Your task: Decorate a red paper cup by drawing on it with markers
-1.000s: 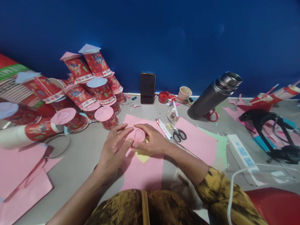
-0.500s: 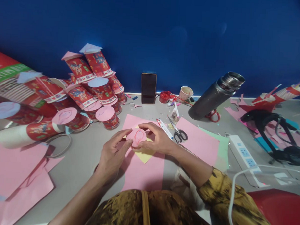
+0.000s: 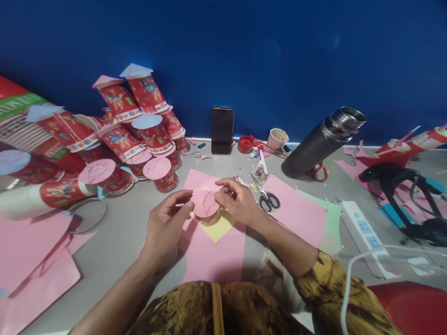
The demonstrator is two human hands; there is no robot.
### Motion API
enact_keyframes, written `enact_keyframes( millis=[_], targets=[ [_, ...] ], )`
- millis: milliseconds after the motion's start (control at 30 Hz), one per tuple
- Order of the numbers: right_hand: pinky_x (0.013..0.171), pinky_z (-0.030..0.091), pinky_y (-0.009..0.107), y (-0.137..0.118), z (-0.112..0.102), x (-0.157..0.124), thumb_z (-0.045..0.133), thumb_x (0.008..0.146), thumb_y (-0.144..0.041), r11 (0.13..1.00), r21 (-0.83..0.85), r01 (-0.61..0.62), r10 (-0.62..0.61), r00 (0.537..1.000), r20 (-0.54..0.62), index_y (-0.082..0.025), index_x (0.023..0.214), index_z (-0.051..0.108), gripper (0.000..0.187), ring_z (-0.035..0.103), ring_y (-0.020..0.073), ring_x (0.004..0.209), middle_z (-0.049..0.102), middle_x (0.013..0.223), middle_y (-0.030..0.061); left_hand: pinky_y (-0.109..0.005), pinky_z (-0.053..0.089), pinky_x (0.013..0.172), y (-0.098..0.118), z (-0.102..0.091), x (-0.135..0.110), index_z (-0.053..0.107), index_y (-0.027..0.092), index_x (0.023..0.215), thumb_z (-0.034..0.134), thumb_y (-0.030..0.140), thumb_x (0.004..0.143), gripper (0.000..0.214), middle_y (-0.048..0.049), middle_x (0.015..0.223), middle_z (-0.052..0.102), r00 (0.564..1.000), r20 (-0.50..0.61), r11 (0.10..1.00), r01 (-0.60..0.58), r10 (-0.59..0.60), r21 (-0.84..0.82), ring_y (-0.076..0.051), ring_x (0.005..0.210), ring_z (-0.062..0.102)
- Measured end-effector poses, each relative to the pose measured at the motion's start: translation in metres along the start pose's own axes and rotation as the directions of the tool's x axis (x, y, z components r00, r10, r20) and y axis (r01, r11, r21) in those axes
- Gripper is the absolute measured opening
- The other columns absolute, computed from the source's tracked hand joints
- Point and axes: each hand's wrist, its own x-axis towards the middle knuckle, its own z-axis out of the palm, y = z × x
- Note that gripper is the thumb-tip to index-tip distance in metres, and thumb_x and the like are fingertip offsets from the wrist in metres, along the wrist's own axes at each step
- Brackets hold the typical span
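Note:
A pink paper disc [image 3: 204, 201] with a red line drawing lies on top of a red printed paper cup [image 3: 207, 218]. The cup stands on a small yellow paper square [image 3: 218, 230], which rests on a pink sheet [image 3: 214, 261]. My left hand [image 3: 167, 222] has its thumb and fingers curled at the disc's left edge. From the other side, my right hand [image 3: 240, 202] pinches at the disc's right edge with thumb and fingertips.
Left stands a stack of red paper cups [image 3: 151, 134] with paper tops. A phone [image 3: 222, 132] leans at the back wall. Scissors [image 3: 268, 201], a dark flask [image 3: 316, 147], a power strip [image 3: 365, 233] and a black headset strap [image 3: 403, 205] are on the right.
My right hand has shifted up and its fingers have moved to the disc's right edge. My left hand has drawn slightly left, and more of the cup's side shows.

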Motion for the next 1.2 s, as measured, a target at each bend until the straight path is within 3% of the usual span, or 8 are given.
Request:
enact_keyframes(
  millis=[133,267,533,867,1000,1200],
  targets=[
    [0.062,0.042,0.028,0.003,-0.003,0.004,0.077,0.088,-0.061,0.974,0.184,-0.131,0.12,0.99,0.07,-0.019,0.11,0.069,0.048,0.059,0.0149,0.063,0.062,0.067,-0.0054,-0.024,0.042,0.054,0.008,0.001,0.01,0.078,0.019,0.087,0.087,0.047,0.073,0.033,0.0013,0.066,0.065,1.0,0.008,0.999,-0.001,0.001,0.037,-0.013,0.058,0.053],
    [0.055,0.035,0.026,0.002,-0.001,0.005,0.087,0.077,-0.062,0.929,0.292,-0.226,0.192,0.971,0.142,-0.021,0.109,0.067,0.055,0.053,0.0125,0.056,0.058,0.062,-0.0088,-0.023,0.033,0.049,0.012,0.005,0.016,0.068,0.019,0.067,0.086,0.049,0.067,0.035,0.0045,0.054,0.053,0.998,0.038,0.998,0.051,-0.052,0.02,-0.01,0.05,0.044],
    [0.057,0.034,0.026,-0.001,0.003,0.005,0.095,0.069,-0.054,0.899,0.364,-0.243,0.204,0.969,0.143,-0.021,0.106,0.067,0.057,0.051,0.011,0.055,0.051,0.059,-0.0128,-0.021,0.032,0.05,0.008,0.009,0.018,0.063,0.019,0.065,0.09,0.046,0.063,0.038,0.0057,0.053,0.052,0.992,0.069,0.993,0.106,-0.102,-0.057,-0.008,0.05,0.042],
    [0.063,0.042,0.025,0.003,0.006,0.008,0.098,0.064,-0.052,0.889,0.393,-0.236,0.221,0.972,0.086,-0.019,0.097,0.076,0.052,0.057,0.0114,0.065,0.066,0.071,-0.0053,-0.021,0.042,0.053,0.006,0.011,0.019,0.064,0.018,0.07,0.096,0.048,0.057,0.046,0.0046,0.057,0.058,0.963,0.142,0.953,0.251,-0.228,-0.172,-0.009,0.052,0.05],
    [0.064,0.046,0.026,0.002,0.006,0.008,0.101,0.061,-0.049,0.836,0.458,-0.302,0.274,0.953,0.129,-0.018,0.092,0.077,0.05,0.06,0.0122,0.066,0.071,0.074,-0.0019,-0.021,0.044,0.053,0.006,0.011,0.019,0.064,0.018,0.069,0.097,0.048,0.057,0.047,0.0047,0.056,0.058,0.959,0.15,0.945,0.267,-0.24,-0.191,-0.009,0.052,0.05],
    [0.059,0.046,0.026,-0.003,0.007,0.009,0.105,0.054,-0.05,0.739,0.551,-0.387,0.346,0.92,0.181,-0.017,0.089,0.076,0.056,0.057,0.0108,0.059,0.068,0.068,-0.0037,-0.02,0.043,0.053,0.006,0.012,0.018,0.064,0.018,0.066,0.098,0.048,0.055,0.047,0.0051,0.055,0.057,0.96,0.146,0.94,0.266,-0.239,-0.213,-0.008,0.052,0.049]
  ],
)
